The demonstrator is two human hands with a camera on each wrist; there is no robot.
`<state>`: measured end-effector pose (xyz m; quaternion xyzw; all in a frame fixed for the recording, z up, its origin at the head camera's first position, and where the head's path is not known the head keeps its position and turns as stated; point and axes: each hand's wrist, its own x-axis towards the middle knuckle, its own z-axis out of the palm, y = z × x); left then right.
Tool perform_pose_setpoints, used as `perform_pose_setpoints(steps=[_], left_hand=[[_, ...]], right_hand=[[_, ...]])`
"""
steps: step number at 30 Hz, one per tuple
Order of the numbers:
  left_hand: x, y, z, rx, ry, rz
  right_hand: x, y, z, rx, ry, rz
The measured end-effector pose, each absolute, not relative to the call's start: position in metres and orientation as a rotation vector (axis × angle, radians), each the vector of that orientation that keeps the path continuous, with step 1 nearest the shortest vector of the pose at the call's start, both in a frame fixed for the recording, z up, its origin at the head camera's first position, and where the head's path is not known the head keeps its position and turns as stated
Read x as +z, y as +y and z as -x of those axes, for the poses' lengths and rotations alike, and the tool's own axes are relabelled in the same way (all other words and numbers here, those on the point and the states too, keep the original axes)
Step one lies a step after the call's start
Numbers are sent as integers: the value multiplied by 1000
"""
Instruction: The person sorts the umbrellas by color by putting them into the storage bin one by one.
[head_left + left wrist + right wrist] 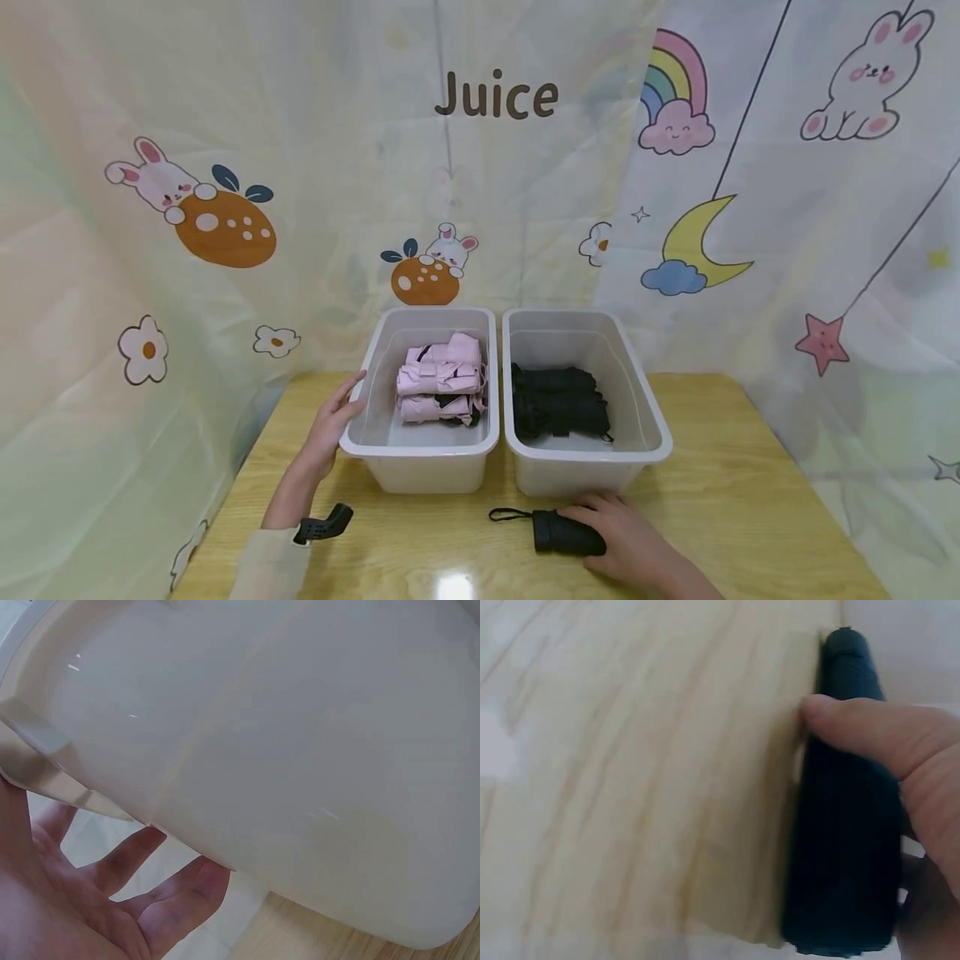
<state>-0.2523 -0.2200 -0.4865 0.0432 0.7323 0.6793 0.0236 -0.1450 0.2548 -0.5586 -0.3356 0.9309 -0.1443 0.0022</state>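
Note:
My right hand [633,540] grips a compact black folding umbrella [558,533] that lies sideways on the table, its wrist loop [509,514] pointing left. In the right wrist view, the thumb crosses over the dark umbrella [846,840], and the other fingers are partly hidden behind it. On the left, my left hand [328,429] touches the outer side of a white bin [420,452]. The left wrist view has its slightly bent fingers [184,900] against that bin's wall. Pink rolled bundles [438,377], seemingly folded umbrellas, lie inside.
A second white bin [588,456] stands close beside the first, with black folded umbrellas [561,402] in it. Both rest on a wooden table [720,483]. A printed curtain [517,192] hangs behind and along the sides.

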Motion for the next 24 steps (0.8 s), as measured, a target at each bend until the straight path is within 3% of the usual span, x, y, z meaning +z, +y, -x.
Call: perform_pose_setpoints(steps=[15,24], left_hand=[[-482,-222,252,2082,2259,-136],[-482,-220,254,2092,2241,-153]], right_hand=[[-567,256,149,-688,2988,1154],[-511,249,129,-717,2787,1181]])
